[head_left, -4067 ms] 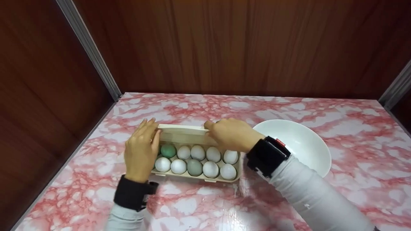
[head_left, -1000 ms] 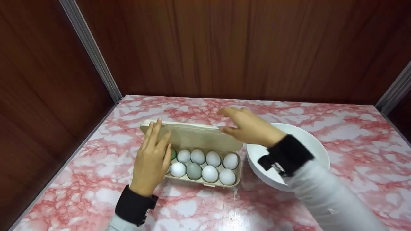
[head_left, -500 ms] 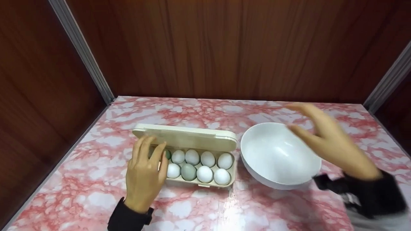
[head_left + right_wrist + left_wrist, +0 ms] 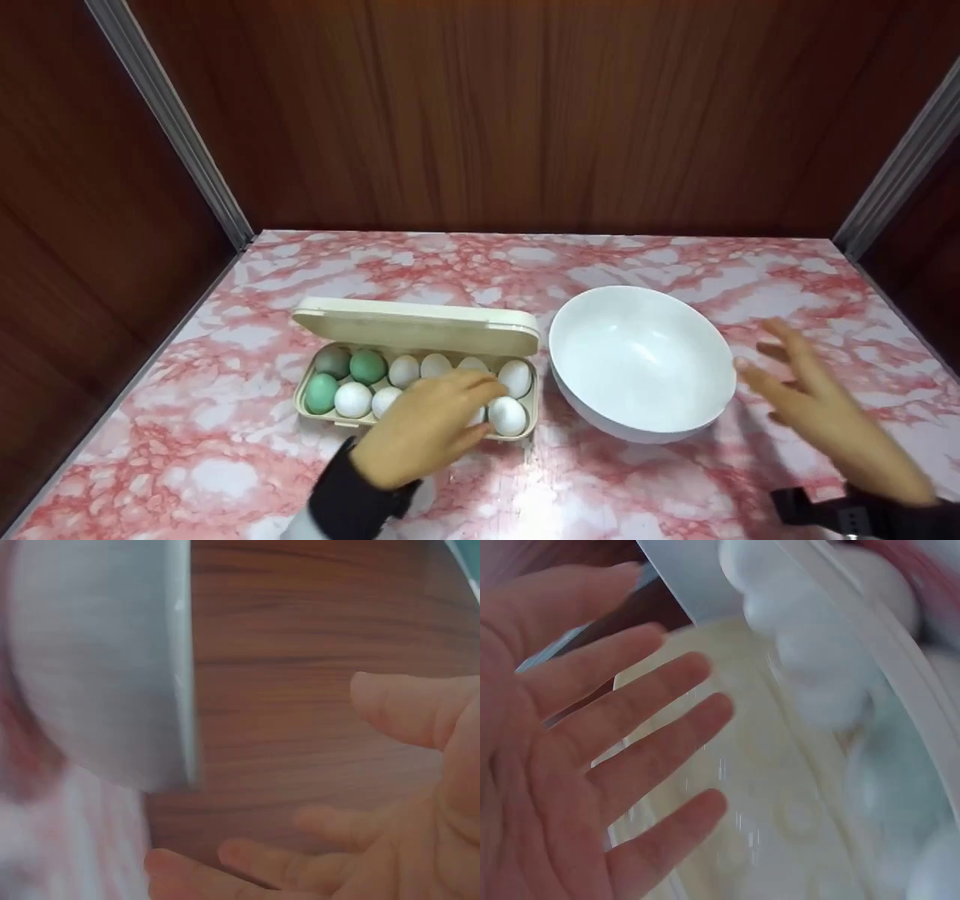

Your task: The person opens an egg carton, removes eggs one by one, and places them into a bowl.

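Note:
An egg carton (image 4: 420, 322) lies with its cream lid raised at the back and two rows of eggs inside. Most eggs are white, like the one at the front right corner (image 4: 508, 416); a green egg (image 4: 367, 367) and others in green shades sit at the left end. My left hand (image 4: 427, 427) hovers over the front row, hiding some eggs, with fingers extended and nothing in them. In the left wrist view its spread fingers (image 4: 667, 742) show before the lid. My right hand (image 4: 817, 405) is right of the white bowl (image 4: 641, 360), fingers spread near its rim and holding nothing.
The bowl stands just right of the carton on a red and white marbled tabletop (image 4: 225, 480). Dark wood panels (image 4: 510, 112) close off the back and both sides, with grey metal strips (image 4: 172, 112) at the corners.
The carton lid, gripped by both hands at first, has been let go and stands raised. My left hand has moved right over the eggs; my right hand has moved right, past the bowl.

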A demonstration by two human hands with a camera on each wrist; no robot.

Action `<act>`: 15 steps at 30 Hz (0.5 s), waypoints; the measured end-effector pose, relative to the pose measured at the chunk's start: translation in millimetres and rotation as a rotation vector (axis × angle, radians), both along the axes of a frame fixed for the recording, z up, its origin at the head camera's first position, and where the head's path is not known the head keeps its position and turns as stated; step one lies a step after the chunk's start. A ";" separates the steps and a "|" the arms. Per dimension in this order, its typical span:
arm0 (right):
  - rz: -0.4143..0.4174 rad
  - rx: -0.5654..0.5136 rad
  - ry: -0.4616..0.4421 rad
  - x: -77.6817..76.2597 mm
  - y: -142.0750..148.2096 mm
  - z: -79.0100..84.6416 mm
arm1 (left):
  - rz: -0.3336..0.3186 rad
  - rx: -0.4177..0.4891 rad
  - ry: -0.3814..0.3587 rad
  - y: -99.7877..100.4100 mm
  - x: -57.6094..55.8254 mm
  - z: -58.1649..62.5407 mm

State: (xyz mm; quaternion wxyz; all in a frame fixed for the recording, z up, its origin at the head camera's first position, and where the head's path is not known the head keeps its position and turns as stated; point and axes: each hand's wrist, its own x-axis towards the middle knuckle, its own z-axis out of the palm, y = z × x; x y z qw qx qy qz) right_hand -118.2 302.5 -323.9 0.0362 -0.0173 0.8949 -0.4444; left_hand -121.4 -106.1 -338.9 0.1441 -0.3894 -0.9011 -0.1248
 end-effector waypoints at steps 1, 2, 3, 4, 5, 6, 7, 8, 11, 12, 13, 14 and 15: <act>0.005 -0.040 -0.051 -1.9 -1.6 -4.0 | -0.008 -0.020 -0.034 4.6 -2.3 -0.2; 0.013 -0.078 -0.099 -3.7 -3.9 -7.4 | -0.010 -0.038 -0.070 8.9 -4.3 -0.3; 0.017 -0.107 -0.142 -5.6 -6.4 -10.3 | -0.006 -0.056 -0.100 12.7 -6.0 -0.3; 0.020 -0.133 -0.178 -7.6 -8.8 -12.7 | 0.000 -0.074 -0.122 16.0 -7.6 -0.7; 0.025 -0.162 -0.207 -9.2 -11.2 -14.8 | 0.003 -0.088 -0.137 18.6 -9.0 -1.1; 0.028 -0.183 -0.231 -10.5 -13.7 -16.8 | 0.004 -0.099 -0.147 20.7 -10.2 -1.7; 0.033 -0.199 -0.254 -11.7 -16.1 -18.7 | 0.004 -0.106 -0.151 22.3 -11.2 -2.3; 0.037 -0.204 -0.263 -12.8 -18.3 -20.6 | -0.001 -0.112 -0.149 23.4 -12.1 -3.1; 0.048 -0.194 -0.256 -15.4 -23.3 -26.3 | -0.027 -0.119 -0.118 24.2 -13.7 -6.3; 0.051 -0.190 -0.246 -15.9 -24.4 -28.3 | -0.032 -0.118 -0.109 24.1 -14.0 -7.5; 0.051 -0.182 -0.232 -16.3 -25.2 -30.3 | -0.036 -0.117 -0.098 23.9 -14.1 -8.5; 0.052 -0.183 -0.211 -16.7 -25.7 -32.2 | -0.040 -0.116 -0.086 23.7 -14.3 -9.6; 0.051 -0.196 -0.196 -16.8 -26.0 -34.0 | -0.042 -0.114 -0.078 23.8 -14.6 -10.5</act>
